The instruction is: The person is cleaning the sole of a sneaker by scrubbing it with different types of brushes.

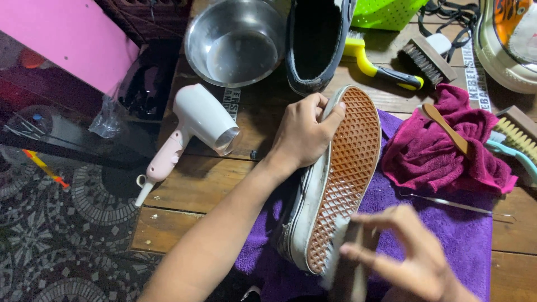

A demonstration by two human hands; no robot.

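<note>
My left hand grips the toe end of a dark sneaker turned on its side, its orange waffle sole facing up and right. The shoe rests on a purple cloth. My right hand, blurred, holds a brush whose pale bristles press on the heel end of the sole.
On the wooden table lie a white and pink hair dryer, a steel bowl, a second dark shoe, a yellow-handled brush, wooden brushes, a maroon towel and a green basket. Patterned floor lies at left.
</note>
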